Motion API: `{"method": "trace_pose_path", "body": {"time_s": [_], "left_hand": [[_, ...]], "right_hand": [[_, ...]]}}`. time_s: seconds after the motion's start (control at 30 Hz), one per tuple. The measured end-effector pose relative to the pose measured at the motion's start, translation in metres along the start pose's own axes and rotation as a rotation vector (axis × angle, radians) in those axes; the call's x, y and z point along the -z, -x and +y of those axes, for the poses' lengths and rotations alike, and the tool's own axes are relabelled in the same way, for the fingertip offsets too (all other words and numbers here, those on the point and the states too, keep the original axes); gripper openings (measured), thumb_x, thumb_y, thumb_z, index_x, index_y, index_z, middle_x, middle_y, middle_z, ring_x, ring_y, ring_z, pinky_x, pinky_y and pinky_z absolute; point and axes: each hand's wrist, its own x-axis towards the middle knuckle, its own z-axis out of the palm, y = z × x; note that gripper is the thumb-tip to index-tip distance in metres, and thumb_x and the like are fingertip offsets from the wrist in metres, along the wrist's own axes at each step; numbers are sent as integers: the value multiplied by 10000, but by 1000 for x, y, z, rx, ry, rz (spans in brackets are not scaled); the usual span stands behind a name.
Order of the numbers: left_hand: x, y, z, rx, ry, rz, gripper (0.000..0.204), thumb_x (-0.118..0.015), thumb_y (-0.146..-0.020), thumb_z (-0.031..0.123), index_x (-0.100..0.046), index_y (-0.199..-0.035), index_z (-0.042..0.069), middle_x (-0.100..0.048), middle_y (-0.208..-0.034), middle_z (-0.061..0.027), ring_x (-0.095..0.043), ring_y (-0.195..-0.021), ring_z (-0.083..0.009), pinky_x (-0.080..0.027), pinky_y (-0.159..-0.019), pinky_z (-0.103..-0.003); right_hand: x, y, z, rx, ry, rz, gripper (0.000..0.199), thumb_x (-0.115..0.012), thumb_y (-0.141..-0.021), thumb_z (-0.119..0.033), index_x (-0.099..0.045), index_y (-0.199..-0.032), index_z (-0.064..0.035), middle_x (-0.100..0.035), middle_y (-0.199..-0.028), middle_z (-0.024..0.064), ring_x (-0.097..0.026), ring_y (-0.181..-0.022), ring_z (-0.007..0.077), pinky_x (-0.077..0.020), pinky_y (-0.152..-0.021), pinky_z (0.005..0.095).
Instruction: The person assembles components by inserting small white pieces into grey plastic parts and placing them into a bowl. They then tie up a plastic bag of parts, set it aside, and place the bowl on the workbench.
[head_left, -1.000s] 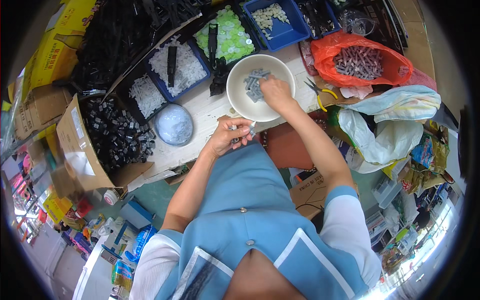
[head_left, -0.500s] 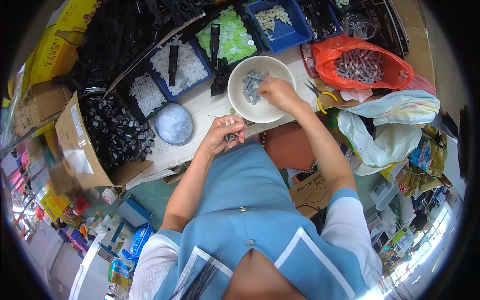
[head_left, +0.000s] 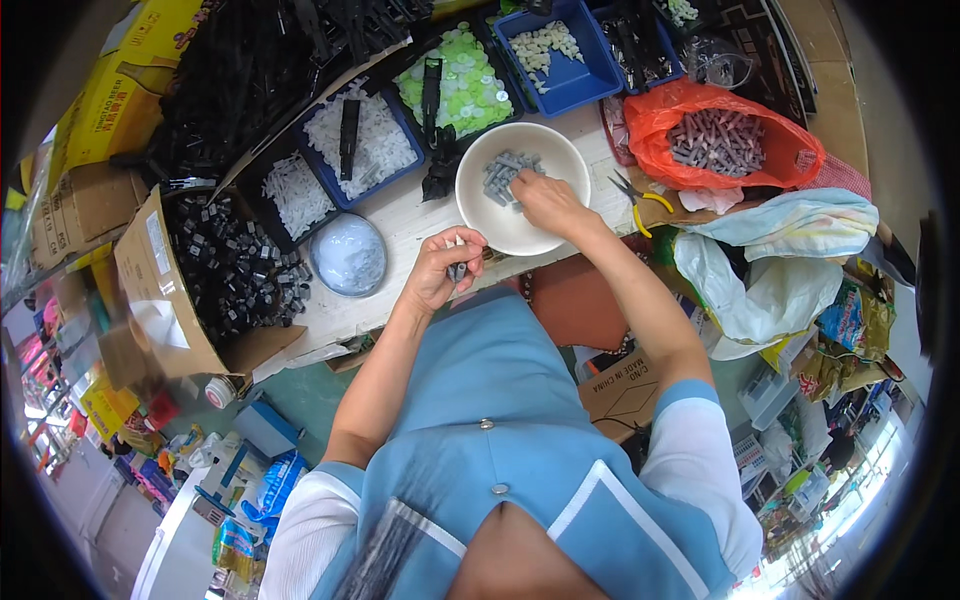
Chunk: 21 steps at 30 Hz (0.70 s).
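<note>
My right hand (head_left: 553,204) is in the cream-coloured bowl (head_left: 524,236), its fingers pinched together at a heap of short grey plastic tubes (head_left: 503,177). What is between those fingertips is hidden. Just left of the bowl, near the table's front edge, my left hand (head_left: 436,272) is raised and curled closed around several small grey tubular pieces (head_left: 458,271). The ends of these pieces show between thumb and fingers. A round dish of bluish, glossy material (head_left: 348,255) sits left of that hand.
Trays of white parts (head_left: 365,145) and green discs (head_left: 468,80) line the back, beside a blue tray (head_left: 590,75). A carton of black parts (head_left: 235,265) stands left. At right are yellow-handled pliers (head_left: 650,200) and a red bag of grey pieces (head_left: 650,110).
My right hand has shifted slightly down and left in the bowl, with its fingers lower in the grey tubes. My left hand has turned a little around its pieces.
</note>
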Motion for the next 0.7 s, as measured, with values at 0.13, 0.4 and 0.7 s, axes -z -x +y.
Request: {"method": "trace_pose_path", "body": {"time_s": [0.13, 0.4, 0.7], "left_hand": [[-8, 0, 4, -20, 2, 44, 79, -554, -758, 35, -559, -823, -10, -506, -569, -55, -497, -480, -116, -329, -325, -192], [-29, -14, 13, -170, -116, 155, 168, -575, -777, 85, -568, -933, 23, -533, -662, -48, -472, -483, -72, -318, -329, -171], [-51, -20, 16, -250, -155, 141, 251, -598, -772, 109, -553, -1008, 35, -549, -728, -50, -458, -477, -61, -312, -320, -168]], "right_hand": [[7, -1, 5, 81, -210, 66, 144, -512, -679, 3, -543, -819, 14, -567, -747, 135, -575, -664, 269, -453, -579, 371], [55, 14, -11, -297, -1546, -144, 142, -583, -762, -77, -525, -878, -21, -549, -707, 15, -489, -532, 54, -369, -453, 178], [52, 23, -19, -200, -1936, -141, 148, -575, -781, -109, -500, -897, -57, -552, -743, 13, -493, -527, 66, -382, -465, 200]]}}
